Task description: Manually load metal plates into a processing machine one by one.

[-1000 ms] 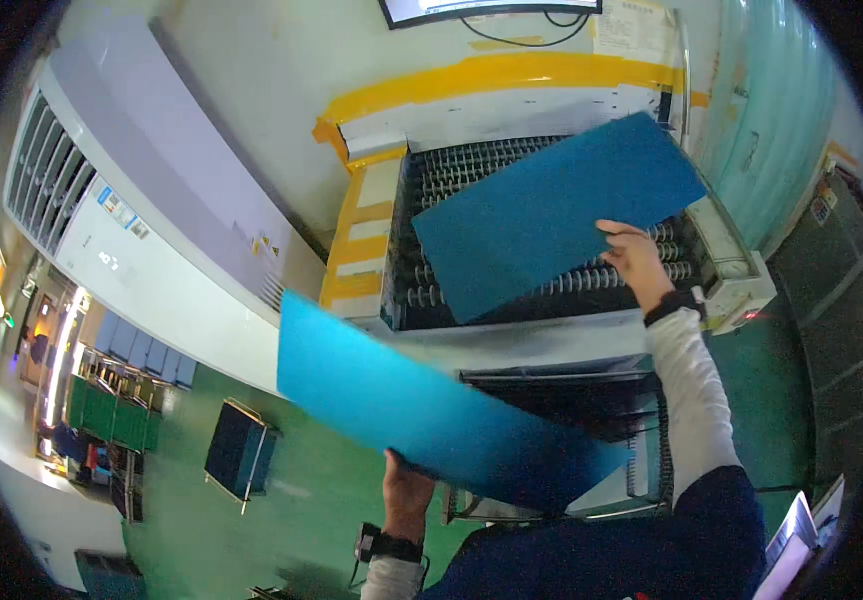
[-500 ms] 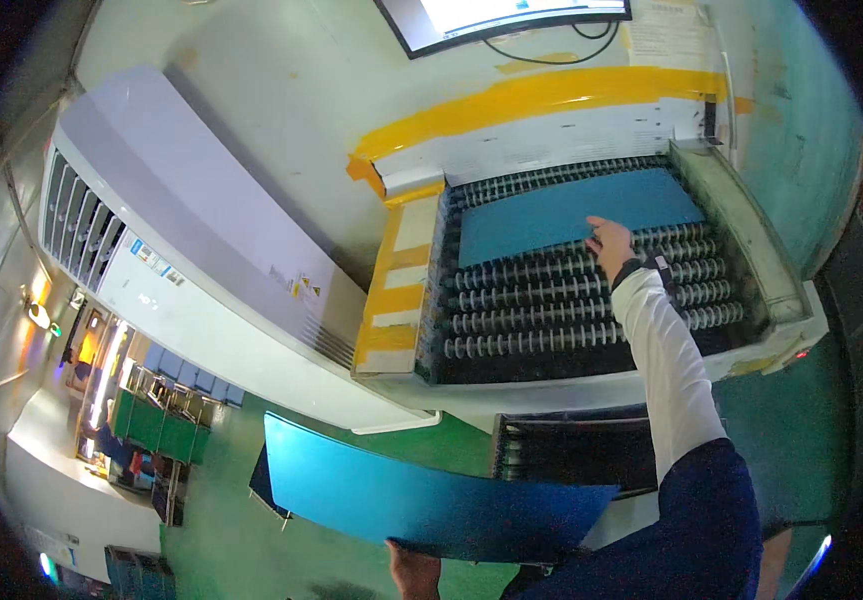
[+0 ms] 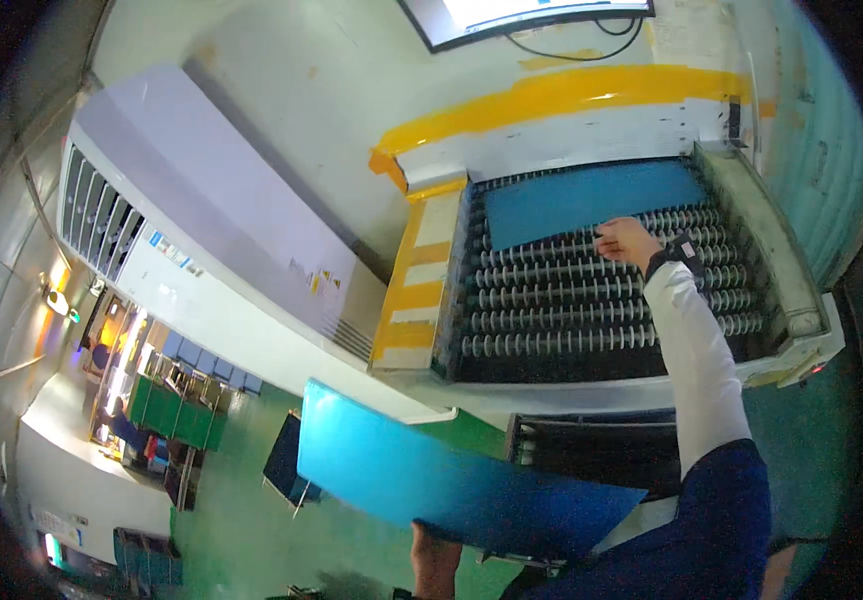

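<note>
A thin blue panel (image 3: 461, 480) is held in front of me at a slant, its lower edge gripped by my left hand (image 3: 433, 562); the fingers beneath it are partly hidden. Another flat blue panel (image 3: 591, 200) lies on the far part of a roller conveyor (image 3: 561, 295), whose black shafts carry rows of pale discs. My right hand (image 3: 628, 243) hovers over the rollers just at the near edge of that second panel. Its fingers are curled together, with nothing visible in them. A dark band circles the right wrist.
A tall white air conditioner (image 3: 241, 220) stands left of the conveyor, beside its yellow-taped side (image 3: 416, 280). A monitor (image 3: 511, 20) hangs above. Below the conveyor's front is a dark rack (image 3: 591, 445). A dark stand (image 3: 286, 460) is on the green floor.
The panel on the rollers has moved farther in, baring more rollers on the near side. My right hand's fingers have curled in. The whole view has shifted slightly; my left hand still holds its panel.
</note>
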A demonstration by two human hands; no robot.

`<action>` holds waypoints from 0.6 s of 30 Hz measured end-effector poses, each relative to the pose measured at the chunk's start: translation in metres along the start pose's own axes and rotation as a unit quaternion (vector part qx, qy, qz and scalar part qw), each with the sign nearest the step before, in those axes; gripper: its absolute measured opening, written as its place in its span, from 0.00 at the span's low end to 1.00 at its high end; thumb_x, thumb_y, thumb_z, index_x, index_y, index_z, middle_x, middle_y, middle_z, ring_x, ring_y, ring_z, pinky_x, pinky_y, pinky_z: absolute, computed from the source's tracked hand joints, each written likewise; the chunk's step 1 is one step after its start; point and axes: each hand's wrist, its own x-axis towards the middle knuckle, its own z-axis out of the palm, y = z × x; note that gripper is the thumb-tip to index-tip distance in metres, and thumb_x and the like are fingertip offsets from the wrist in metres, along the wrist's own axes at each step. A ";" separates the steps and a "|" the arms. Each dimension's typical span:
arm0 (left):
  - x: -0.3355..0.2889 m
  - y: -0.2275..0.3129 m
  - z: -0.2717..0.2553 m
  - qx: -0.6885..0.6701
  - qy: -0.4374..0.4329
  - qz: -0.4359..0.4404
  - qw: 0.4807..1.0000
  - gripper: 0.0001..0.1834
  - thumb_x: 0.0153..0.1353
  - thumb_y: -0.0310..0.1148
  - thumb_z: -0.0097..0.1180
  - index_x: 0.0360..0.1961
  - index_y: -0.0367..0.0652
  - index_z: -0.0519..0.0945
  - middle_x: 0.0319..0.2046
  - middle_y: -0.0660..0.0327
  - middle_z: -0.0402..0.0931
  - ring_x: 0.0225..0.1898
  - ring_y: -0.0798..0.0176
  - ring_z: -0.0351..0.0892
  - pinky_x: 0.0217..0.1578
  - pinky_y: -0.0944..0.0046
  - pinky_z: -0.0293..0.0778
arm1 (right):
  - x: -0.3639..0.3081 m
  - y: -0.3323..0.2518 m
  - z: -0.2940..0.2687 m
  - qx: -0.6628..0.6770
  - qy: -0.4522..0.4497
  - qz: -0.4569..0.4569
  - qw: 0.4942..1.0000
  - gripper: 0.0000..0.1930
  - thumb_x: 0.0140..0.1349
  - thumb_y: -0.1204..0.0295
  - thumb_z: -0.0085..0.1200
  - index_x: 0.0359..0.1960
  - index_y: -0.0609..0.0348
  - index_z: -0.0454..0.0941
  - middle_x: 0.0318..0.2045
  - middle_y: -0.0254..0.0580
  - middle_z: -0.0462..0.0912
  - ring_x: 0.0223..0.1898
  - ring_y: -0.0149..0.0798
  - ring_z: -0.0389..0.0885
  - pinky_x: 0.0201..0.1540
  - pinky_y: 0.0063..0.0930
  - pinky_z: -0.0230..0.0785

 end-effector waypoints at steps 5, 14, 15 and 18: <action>0.024 -0.013 0.009 -0.017 -0.049 -0.072 0.996 0.32 0.63 0.50 0.41 0.62 0.43 0.55 0.62 0.55 0.54 0.62 0.51 0.54 0.61 0.47 0.50 | -0.151 -0.018 0.077 -0.001 -0.214 0.008 0.977 0.12 0.60 0.64 0.49 0.35 0.62 0.76 0.26 0.41 0.80 0.24 0.32 0.78 0.29 0.23 0.72; 0.031 -0.025 0.030 -0.006 -0.117 -0.106 0.987 0.33 0.63 0.54 0.37 0.63 0.45 0.53 0.62 0.56 0.54 0.61 0.49 0.56 0.60 0.45 0.52 | -0.316 0.023 0.146 -0.085 -0.408 -0.022 0.909 0.19 0.62 0.56 0.48 0.38 0.61 0.76 0.29 0.31 0.76 0.32 0.25 0.73 0.36 0.21 0.68; 0.030 -0.025 0.034 -0.006 -0.111 -0.107 0.988 0.33 0.63 0.55 0.36 0.63 0.45 0.54 0.62 0.55 0.54 0.61 0.49 0.55 0.60 0.45 0.52 | -0.323 0.028 0.147 -0.109 -0.389 -0.027 0.914 0.18 0.61 0.56 0.49 0.38 0.60 0.76 0.28 0.27 0.74 0.31 0.24 0.70 0.35 0.21 0.66; 0.025 -0.022 0.037 -0.046 -0.143 -0.136 0.979 0.34 0.63 0.54 0.39 0.63 0.44 0.53 0.63 0.56 0.54 0.62 0.52 0.54 0.61 0.48 0.48 | -0.347 0.033 0.151 -0.111 -0.392 -0.036 0.913 0.17 0.61 0.57 0.49 0.37 0.60 0.76 0.27 0.27 0.73 0.31 0.24 0.69 0.36 0.20 0.65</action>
